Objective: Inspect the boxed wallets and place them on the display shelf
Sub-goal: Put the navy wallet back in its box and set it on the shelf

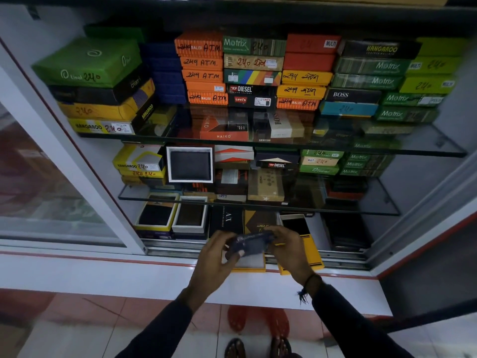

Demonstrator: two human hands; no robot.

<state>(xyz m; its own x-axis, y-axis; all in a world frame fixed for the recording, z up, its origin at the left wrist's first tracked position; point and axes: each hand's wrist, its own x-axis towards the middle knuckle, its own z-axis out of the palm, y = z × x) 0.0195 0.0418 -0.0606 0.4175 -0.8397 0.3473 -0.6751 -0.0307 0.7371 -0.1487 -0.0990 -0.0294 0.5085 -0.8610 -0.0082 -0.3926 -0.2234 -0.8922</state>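
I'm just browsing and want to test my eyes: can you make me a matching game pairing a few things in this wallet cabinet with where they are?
Things:
1. Elisat box
2. Levi's box
3. open white box
4. dark wallet

Places:
A. middle shelf, standing on edge
B. top shelf, on the left stack
C. held in both hands, left hand and right hand
D. top shelf, under the Diesel box

Pairs: 1-B, 2-D, 3-A, 4-C
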